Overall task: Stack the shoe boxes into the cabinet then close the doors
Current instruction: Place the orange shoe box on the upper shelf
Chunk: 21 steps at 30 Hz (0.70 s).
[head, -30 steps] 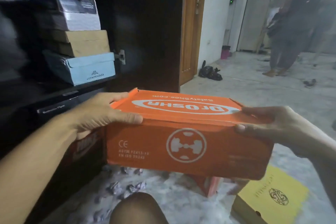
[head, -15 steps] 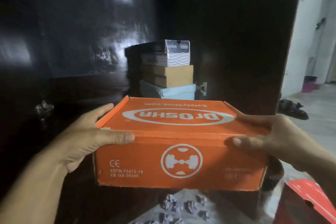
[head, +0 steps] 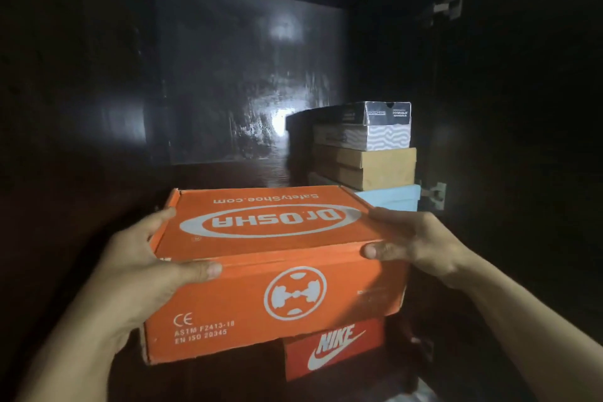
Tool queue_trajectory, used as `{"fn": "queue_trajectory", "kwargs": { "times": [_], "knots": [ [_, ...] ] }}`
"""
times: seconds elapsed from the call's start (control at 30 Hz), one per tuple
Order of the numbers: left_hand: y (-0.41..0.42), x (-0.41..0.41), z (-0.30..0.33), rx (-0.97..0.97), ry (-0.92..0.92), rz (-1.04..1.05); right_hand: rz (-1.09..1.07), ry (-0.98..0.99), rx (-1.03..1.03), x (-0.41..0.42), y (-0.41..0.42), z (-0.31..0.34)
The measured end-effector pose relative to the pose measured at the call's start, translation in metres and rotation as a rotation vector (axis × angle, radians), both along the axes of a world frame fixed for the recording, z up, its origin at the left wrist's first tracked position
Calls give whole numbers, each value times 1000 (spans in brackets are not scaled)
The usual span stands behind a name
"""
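Two hands on the orange box at the cabinet mouth

Both hands hold one orange shoe box (head: 270, 271), printed "Dr.OSHA", level in front of the dark cabinet (head: 248, 75). At the box's left end the left hand (head: 143, 274) grips it, thumb curled over the front edge of the lid, fingers wrapped along the side. At the box's right end the right hand (head: 414, 245) grips likewise, thumb pressed on the lid's front corner, fingers laid along the top edge. Beyond the box's far right corner, against the cabinet's right wall, stands a stack: a light blue box (head: 391, 197) lowest, a brown cardboard box (head: 375, 168) on it, then a white patterned box (head: 375, 137), then a black box (head: 375, 112) on top. Below the orange box's right half shows a red Nike box (head: 332, 349); whether the two touch cannot be told. Right of the stack, metal hinges (head: 434, 194) sit on the cabinet's side
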<state>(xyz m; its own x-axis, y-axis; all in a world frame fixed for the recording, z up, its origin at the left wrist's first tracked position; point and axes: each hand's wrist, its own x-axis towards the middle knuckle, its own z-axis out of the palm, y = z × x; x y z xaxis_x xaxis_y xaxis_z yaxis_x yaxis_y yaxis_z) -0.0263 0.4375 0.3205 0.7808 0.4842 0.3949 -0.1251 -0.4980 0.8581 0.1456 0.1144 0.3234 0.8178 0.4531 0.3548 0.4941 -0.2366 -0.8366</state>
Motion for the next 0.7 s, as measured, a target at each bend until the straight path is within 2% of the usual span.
{"fn": "queue_trajectory", "kwargs": {
  "times": [0.07,0.13,0.2,0.3,0.37,0.43,0.57,0.7],
  "knots": [
    [4,12,-8,-81,-39,98,-4,-25,-2,13,13,-2],
    [-3,24,-7,-44,-73,243,-17,-23,11,25,25,-4],
    [-9,38,-8,69,-142,429,-95,-84,19,33,41,-3],
    [-18,65,-14,380,-279,656,-341,-380,-56,37,72,-1],
    [-23,87,-25,579,-262,674,-530,-544,-136,35,95,-3],
    [-18,106,-39,694,-215,642,-602,-651,-301,37,114,-11],
    [-10,124,-65,809,-23,632,-443,-645,-421,50,140,-33],
    [-7,131,-74,732,218,502,-292,-522,-560,59,161,-43]
  ]
}}
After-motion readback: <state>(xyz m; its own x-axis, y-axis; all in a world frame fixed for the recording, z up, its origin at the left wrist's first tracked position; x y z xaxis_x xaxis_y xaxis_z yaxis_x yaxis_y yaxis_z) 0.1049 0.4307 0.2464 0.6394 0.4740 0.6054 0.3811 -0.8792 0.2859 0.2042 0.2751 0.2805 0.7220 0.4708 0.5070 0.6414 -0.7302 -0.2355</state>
